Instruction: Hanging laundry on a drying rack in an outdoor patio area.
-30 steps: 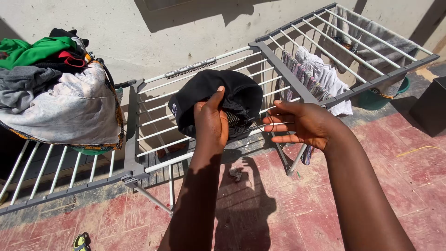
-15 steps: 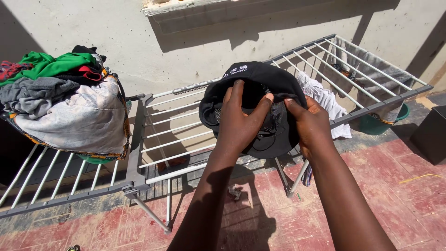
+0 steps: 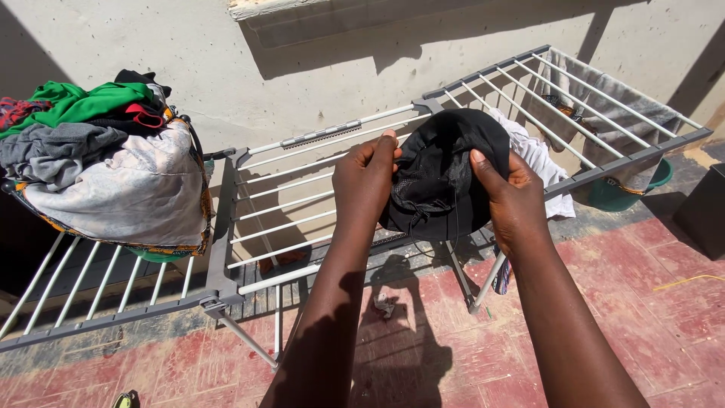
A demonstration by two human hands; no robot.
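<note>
Head cam, looking down: both hands hold a black hat [image 3: 445, 177] up over the middle section of a grey folding drying rack [image 3: 226, 227]. The left hand [image 3: 368, 177] pinches the hat's left edge, thumb on top and fingers curled under the fabric, and the right hand [image 3: 507, 198] grips the right edge the same way, thumb pressed on the inside (looks like a mesh lining with a drawstring dangling). On the rack's left wing sits a big pile of clothes [image 3: 106, 162], green and grey on top. A white cloth [image 3: 538, 162] hangs just behind the hat, and a grey towel [image 3: 615, 102] drapes over the right wing. Red tiled floor [image 3: 642, 302] below.
</note>
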